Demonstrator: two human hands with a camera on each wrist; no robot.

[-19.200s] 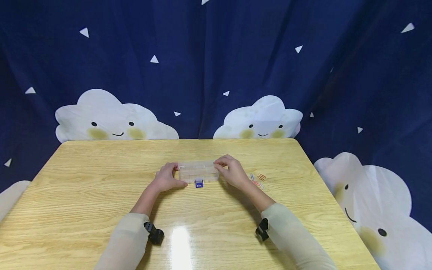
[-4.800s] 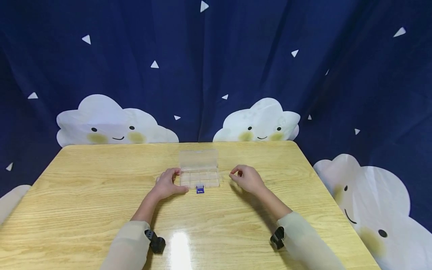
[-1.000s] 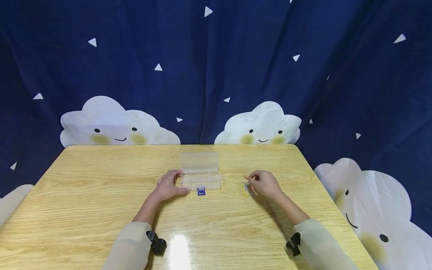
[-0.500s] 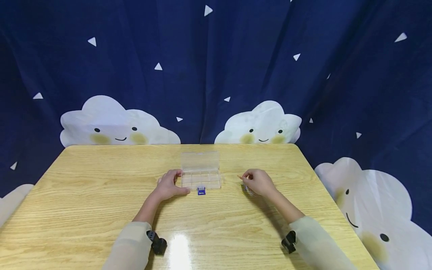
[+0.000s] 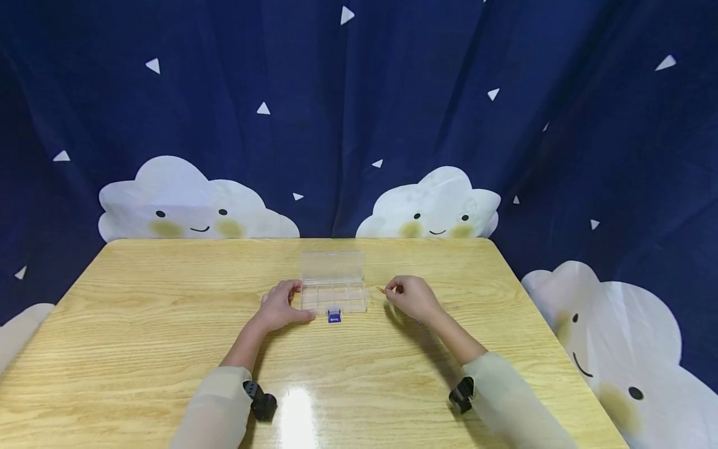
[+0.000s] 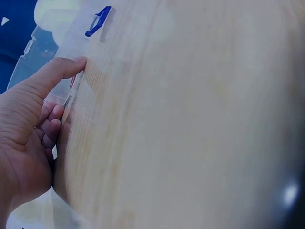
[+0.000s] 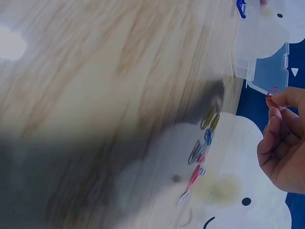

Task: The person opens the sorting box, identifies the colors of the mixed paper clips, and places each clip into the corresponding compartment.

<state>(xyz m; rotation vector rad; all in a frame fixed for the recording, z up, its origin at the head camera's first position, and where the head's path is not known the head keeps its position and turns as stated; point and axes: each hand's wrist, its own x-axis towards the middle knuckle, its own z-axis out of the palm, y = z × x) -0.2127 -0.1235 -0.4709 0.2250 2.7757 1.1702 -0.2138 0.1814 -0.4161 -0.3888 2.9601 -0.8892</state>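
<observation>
A clear plastic compartment box (image 5: pixel 339 302) lies on the table, its lid (image 5: pixel 332 267) raised at the back and its blue latch (image 5: pixel 333 316) hanging at the front. My left hand (image 5: pixel 278 308) grips the box's left end, thumb at the front side and fingers behind. Through the wall near that thumb, a small red shape (image 6: pixel 72 82) shows in the left wrist view. Just right of the box, my right hand (image 5: pixel 414 297) pinches a reddish-orange paper clip (image 7: pixel 272 89) between thumb and forefinger, clear of the table.
Several coloured paper clips (image 7: pixel 194 153) lie loose on the wooden table (image 5: pixel 168 349), mostly hidden by the right hand and forearm in the head view. Beyond the far table edge hangs a dark blue curtain (image 5: pixel 314 125) with cloud prints.
Over the last second my right hand has carried the paper clip left from the loose clips toward the box. The left hand stays at the box. Earlier, the lid was tilted further up.
</observation>
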